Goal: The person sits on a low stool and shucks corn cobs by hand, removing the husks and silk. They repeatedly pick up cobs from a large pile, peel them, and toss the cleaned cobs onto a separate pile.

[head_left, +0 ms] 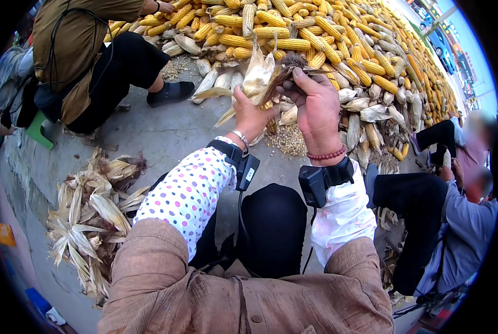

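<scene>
In front of me my left hand point(251, 116) is closed round the lower part of an ear of corn point(258, 80), its thumb pointing up; the ear's pale dry husk is partly peeled back. Close by on the right, my right hand point(317, 106) pinches dark brown dry husk and silk point(285, 68) between thumb and fingers, at the ear's upper end. Part of the ear is hidden behind the hands. Just beyond them rises a large pile of yellow corn cobs point(288, 44), with unhusked ears point(353, 131) along its lower edge.
Loose kernels point(289, 139) lie on the concrete ground point(149, 131). A heap of stripped husks point(96, 214) is at my left. A person in brown point(73, 55) sits at the far left near a green stool point(39, 131). Another person in grey-blue point(466, 239) sits close at my right.
</scene>
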Demonstrator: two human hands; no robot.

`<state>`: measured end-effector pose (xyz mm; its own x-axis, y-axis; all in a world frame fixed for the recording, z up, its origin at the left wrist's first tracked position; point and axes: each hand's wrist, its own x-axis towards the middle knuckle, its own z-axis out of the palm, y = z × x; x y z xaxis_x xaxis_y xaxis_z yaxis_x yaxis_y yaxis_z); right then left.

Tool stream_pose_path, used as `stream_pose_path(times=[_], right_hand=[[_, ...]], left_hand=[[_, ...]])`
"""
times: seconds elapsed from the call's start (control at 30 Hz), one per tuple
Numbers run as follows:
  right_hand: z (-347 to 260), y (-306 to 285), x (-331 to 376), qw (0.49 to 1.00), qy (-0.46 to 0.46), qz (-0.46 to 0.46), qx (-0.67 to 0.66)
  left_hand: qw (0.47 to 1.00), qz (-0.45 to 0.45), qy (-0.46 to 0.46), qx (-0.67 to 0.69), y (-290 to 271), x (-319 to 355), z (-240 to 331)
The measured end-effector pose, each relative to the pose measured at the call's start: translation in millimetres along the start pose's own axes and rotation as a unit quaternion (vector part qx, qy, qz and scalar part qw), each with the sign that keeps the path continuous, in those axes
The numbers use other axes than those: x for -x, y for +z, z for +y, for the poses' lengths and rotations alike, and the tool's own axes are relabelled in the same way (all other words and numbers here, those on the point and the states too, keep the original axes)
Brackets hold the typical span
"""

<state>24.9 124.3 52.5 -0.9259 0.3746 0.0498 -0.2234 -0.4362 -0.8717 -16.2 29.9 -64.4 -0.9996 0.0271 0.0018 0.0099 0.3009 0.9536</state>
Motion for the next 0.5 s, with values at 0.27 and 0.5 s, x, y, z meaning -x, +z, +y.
stream_pose_path(times=[0.27,0.5], right_hand=[[8.3,17.3,-16.7,0.998,0.006,-0.045,-0.031],[64.6,-25.0,-27.3,0.927,0.044,0.091,0.36]], left_hand=[[0.993,0.036,0.03,0.104,-27.7,-43.0,-25.0],[0.985,0.015,0.026,0.17,-22.5,-65.4,-44.6]])
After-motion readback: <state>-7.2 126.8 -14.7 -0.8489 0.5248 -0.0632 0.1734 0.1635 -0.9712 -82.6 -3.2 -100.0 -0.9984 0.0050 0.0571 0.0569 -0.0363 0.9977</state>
